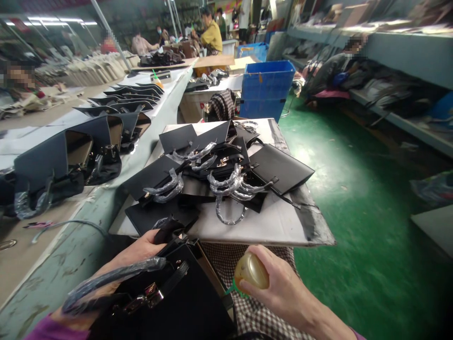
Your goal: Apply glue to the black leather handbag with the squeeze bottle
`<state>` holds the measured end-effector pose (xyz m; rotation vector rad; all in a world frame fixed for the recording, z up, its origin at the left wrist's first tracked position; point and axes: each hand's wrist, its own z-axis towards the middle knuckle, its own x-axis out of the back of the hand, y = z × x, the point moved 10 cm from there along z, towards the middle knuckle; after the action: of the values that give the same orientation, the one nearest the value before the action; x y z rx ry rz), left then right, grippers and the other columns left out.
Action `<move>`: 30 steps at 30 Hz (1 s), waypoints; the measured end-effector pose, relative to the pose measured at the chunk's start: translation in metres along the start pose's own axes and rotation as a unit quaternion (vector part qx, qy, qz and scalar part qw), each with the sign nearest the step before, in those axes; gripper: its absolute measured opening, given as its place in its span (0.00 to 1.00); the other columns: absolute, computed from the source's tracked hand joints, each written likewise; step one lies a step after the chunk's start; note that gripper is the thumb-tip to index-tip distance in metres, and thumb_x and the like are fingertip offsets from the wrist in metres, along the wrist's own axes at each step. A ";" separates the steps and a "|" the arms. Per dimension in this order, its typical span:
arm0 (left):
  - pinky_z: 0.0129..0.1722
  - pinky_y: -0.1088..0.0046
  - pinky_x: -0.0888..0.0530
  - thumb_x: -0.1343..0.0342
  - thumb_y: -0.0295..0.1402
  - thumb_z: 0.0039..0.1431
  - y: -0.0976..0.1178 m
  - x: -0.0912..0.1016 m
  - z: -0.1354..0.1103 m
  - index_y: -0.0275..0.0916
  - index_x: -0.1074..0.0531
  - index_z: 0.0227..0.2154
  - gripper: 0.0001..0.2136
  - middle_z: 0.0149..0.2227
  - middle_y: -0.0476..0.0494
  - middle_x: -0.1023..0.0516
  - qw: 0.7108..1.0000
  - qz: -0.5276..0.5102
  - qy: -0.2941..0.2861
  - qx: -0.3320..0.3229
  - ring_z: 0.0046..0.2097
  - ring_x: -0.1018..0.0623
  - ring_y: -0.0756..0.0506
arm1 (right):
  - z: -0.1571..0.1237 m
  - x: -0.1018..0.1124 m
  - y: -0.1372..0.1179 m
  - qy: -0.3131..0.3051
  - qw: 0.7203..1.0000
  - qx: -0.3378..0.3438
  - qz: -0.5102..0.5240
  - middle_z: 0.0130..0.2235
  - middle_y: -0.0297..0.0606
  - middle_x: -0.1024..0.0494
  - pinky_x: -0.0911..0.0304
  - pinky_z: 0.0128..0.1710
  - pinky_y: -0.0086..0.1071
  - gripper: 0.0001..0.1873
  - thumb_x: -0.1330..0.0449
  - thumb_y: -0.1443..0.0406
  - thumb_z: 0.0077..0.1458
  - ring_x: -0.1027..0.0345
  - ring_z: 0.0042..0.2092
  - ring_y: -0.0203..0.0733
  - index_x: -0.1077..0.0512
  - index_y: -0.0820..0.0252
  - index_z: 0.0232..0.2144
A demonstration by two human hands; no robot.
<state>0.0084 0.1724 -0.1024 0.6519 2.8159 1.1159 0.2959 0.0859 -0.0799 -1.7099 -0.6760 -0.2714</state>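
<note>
The fingers of the right hand (283,288) are wrapped around a small yellowish bottle (252,271), which has a green tip pointing to about 8 o'clock – toward the open top of a black handbag (184,302). The fingers of the left hand (139,252) are closed on a black flap of the handbag, at its 11 o'clock corner. The handbag rests on the person's lap at the bottom of the view, and its handle (109,279) is covered in clear plastic film and lies across the left forearm. A metal clasp (146,295) shows on the front of the handbag.

At 12 o'clock from the hands stands a white board (283,222) – on it lies a pile of flat black bag parts (219,165) with plastic-wrapped handles. At 10 o'clock a long worktable (71,250) carries a row of dark bags (88,146) standing open. Farther at 12 o'clock there is a blue crate (267,87), and behind it a person in a yellow shirt (212,35) sits at work. At 3 o'clock the floor (354,189) is green, with shelves (389,56) along the wall.
</note>
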 end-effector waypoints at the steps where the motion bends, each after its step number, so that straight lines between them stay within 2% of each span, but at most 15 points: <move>1: 0.37 0.72 0.20 0.23 0.43 0.49 -0.001 -0.002 -0.001 0.35 0.19 0.47 0.25 0.34 0.45 0.13 1.000 -0.008 -0.004 0.004 0.36 0.16 0.42 | -0.001 -0.001 0.002 -0.002 1.000 -0.002 0.000 0.43 0.38 0.22 0.36 0.41 0.40 0.19 0.33 0.64 0.55 0.27 0.41 0.48 0.30 0.58 0.48; 4: 0.35 0.73 0.22 0.23 0.41 0.47 -0.003 -0.004 -0.002 0.34 0.18 0.45 0.24 0.32 0.46 0.14 1.000 -0.003 0.004 0.011 0.35 0.17 0.42 | -0.003 -0.005 0.006 -0.005 1.000 -0.009 0.003 0.44 0.39 0.22 0.36 0.43 0.41 0.20 0.33 0.64 0.54 0.27 0.43 0.49 0.30 0.58 0.49; 7: 0.34 0.74 0.23 0.24 0.45 0.48 0.002 -0.001 -0.009 0.34 0.18 0.46 0.26 0.34 0.45 0.14 1.000 0.012 0.024 0.001 0.35 0.17 0.43 | -0.005 -0.004 0.007 -0.004 1.000 -0.020 0.010 0.44 0.40 0.21 0.36 0.44 0.42 0.21 0.33 0.63 0.54 0.27 0.43 0.50 0.29 0.58 0.49; 11: 0.36 0.74 0.23 0.26 0.49 0.50 0.011 0.010 -0.033 0.36 0.19 0.46 0.26 0.35 0.46 0.15 1.000 0.019 0.022 -0.008 0.37 0.18 0.43 | -0.009 0.008 0.012 0.014 0.998 -0.056 0.030 0.40 0.38 0.20 0.34 0.41 0.43 0.19 0.36 0.60 0.55 0.26 0.39 0.50 0.28 0.58 0.48; 14: 0.39 0.72 0.22 0.29 0.50 0.55 0.010 0.022 -0.057 0.39 0.20 0.48 0.25 0.39 0.45 0.15 0.999 0.036 0.000 -0.002 0.38 0.19 0.43 | -0.013 0.020 0.024 0.043 0.990 -0.100 0.089 0.40 0.37 0.18 0.31 0.41 0.44 0.20 0.38 0.54 0.57 0.23 0.40 0.52 0.28 0.56 0.49; 16: 0.45 0.71 0.22 0.33 0.52 0.60 0.019 0.024 -0.070 0.41 0.20 0.50 0.23 0.45 0.43 0.16 0.994 0.092 -0.014 -0.063 0.45 0.19 0.40 | -0.017 0.027 0.037 0.074 0.981 -0.125 0.129 0.41 0.37 0.18 0.30 0.43 0.44 0.23 0.38 0.50 0.58 0.22 0.42 0.53 0.29 0.55 0.51; 18: 0.50 0.70 0.24 0.40 0.51 0.67 0.026 0.017 -0.080 0.42 0.20 0.49 0.20 0.50 0.43 0.18 0.972 0.181 -0.029 -0.143 0.50 0.20 0.39 | -0.021 0.027 0.049 0.088 0.977 -0.128 0.145 0.44 0.38 0.17 0.29 0.46 0.45 0.26 0.37 0.48 0.59 0.22 0.44 0.54 0.30 0.54 0.54; 20: 0.53 0.69 0.26 0.46 0.49 0.71 0.023 0.003 -0.084 0.41 0.21 0.48 0.18 0.50 0.42 0.20 0.951 0.244 -0.056 -0.179 0.50 0.22 0.39 | -0.021 0.023 0.060 0.088 0.981 -0.117 0.128 0.47 0.42 0.17 0.27 0.47 0.46 0.29 0.37 0.46 0.60 0.21 0.46 0.55 0.32 0.56 0.55; 23: 0.51 0.70 0.26 0.50 0.46 0.74 0.013 -0.012 -0.079 0.41 0.25 0.47 0.16 0.49 0.43 0.23 0.950 0.236 -0.077 -0.190 0.48 0.24 0.41 | -0.019 0.015 0.062 0.090 0.993 -0.065 0.033 0.49 0.47 0.17 0.25 0.48 0.47 0.30 0.35 0.46 0.60 0.20 0.47 0.56 0.31 0.58 0.56; 26: 0.49 0.70 0.27 0.51 0.45 0.75 0.016 -0.017 -0.077 0.40 0.26 0.44 0.15 0.46 0.43 0.26 0.949 0.216 -0.069 -0.221 0.46 0.26 0.43 | -0.014 0.003 0.048 0.094 0.994 0.011 -0.046 0.49 0.46 0.18 0.23 0.46 0.45 0.25 0.34 0.52 0.62 0.20 0.45 0.54 0.31 0.57 0.56; 30: 0.46 0.71 0.29 0.50 0.43 0.74 0.021 -0.016 -0.076 0.39 0.27 0.42 0.13 0.43 0.45 0.26 0.946 0.221 -0.061 -0.228 0.43 0.27 0.45 | -0.008 -0.014 0.034 0.093 0.991 0.064 -0.068 0.50 0.46 0.19 0.23 0.47 0.43 0.24 0.34 0.58 0.62 0.20 0.47 0.53 0.34 0.55 0.56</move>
<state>0.0161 0.1306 -0.0342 1.2746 2.2299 1.6504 0.3057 0.0707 -0.1129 -1.4972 -0.6577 -0.4663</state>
